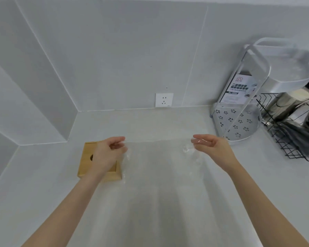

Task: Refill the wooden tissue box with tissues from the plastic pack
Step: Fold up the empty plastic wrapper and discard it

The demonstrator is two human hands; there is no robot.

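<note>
Stretching clear plastic sheet (159,157) left-right, left hand (108,154) and right hand (211,146) pinch its far corners; wooden box (86,161) lies flat under left hand, hole up.

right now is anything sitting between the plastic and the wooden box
Nothing visible does. Both hands, left and right, hold the clear plastic stretched above the counter. The wooden box lies right under the left hand, which partly covers it. No tissues are visible.
</note>
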